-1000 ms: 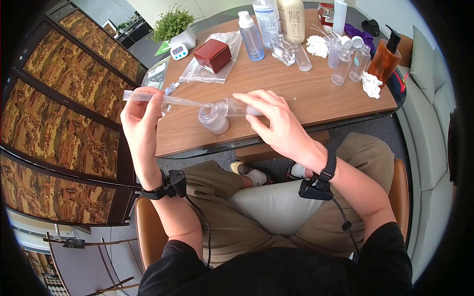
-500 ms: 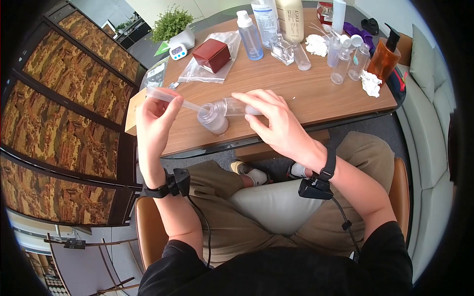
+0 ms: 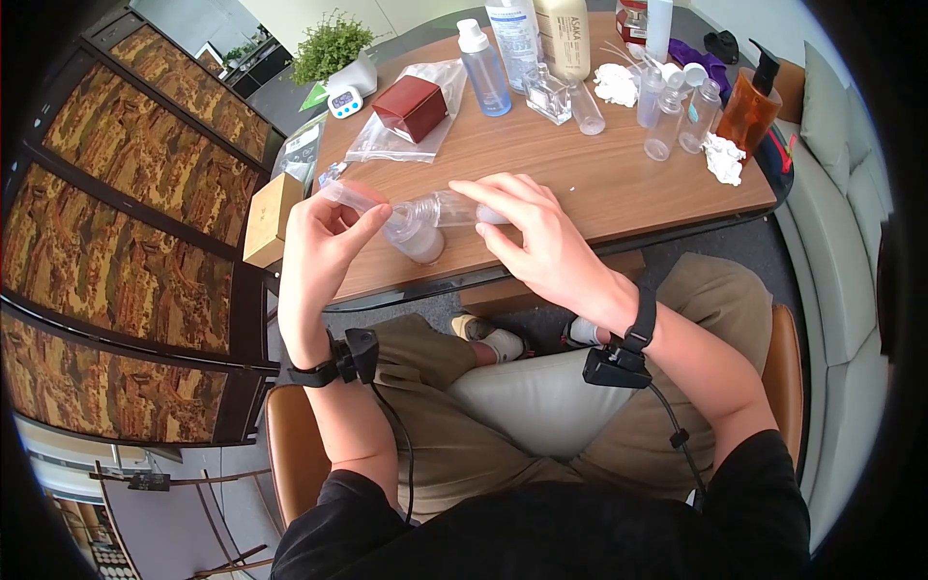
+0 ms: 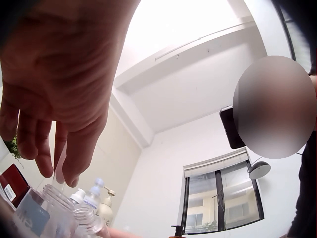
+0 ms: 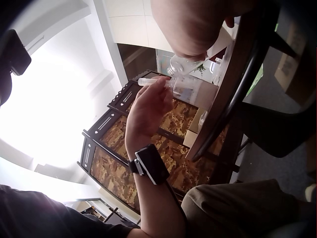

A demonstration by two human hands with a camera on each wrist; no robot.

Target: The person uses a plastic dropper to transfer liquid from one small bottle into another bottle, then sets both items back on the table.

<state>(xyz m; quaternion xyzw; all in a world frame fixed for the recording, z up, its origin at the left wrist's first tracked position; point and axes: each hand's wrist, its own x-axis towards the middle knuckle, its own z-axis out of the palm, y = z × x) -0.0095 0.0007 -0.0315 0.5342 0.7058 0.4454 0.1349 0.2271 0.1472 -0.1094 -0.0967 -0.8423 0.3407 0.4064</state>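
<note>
A clear wide-necked bottle (image 3: 414, 242) stands upright near the table's front edge, with whitish contents low inside. My left hand (image 3: 324, 237) pinches a translucent plastic dropper (image 3: 353, 196), which slants towards this bottle's mouth; the fingers partly hide its lower end. In the right wrist view the dropper's wide end (image 5: 145, 82) sticks out behind that hand. A second clear bottle (image 3: 449, 208) lies tipped sideways in my right hand (image 3: 541, 232), between thumb and fingers. Its threaded neck (image 4: 85, 214) is right at the upright bottle's mouth (image 4: 57, 194) in the left wrist view.
Behind my hands are a dark red box (image 3: 410, 108) on a plastic bag, a timer (image 3: 344, 101) and a blue pump bottle (image 3: 485, 77). Small clear bottles (image 3: 663, 135), crumpled tissue (image 3: 723, 159) and an amber pump bottle (image 3: 749, 116) stand right. A cardboard box (image 3: 273, 220) is at the left edge.
My left hand has moved right, bringing the dropper closer to the upright bottle. The cardboard box behind it has come into view. My right hand keeps the tipped bottle in about the same place.
</note>
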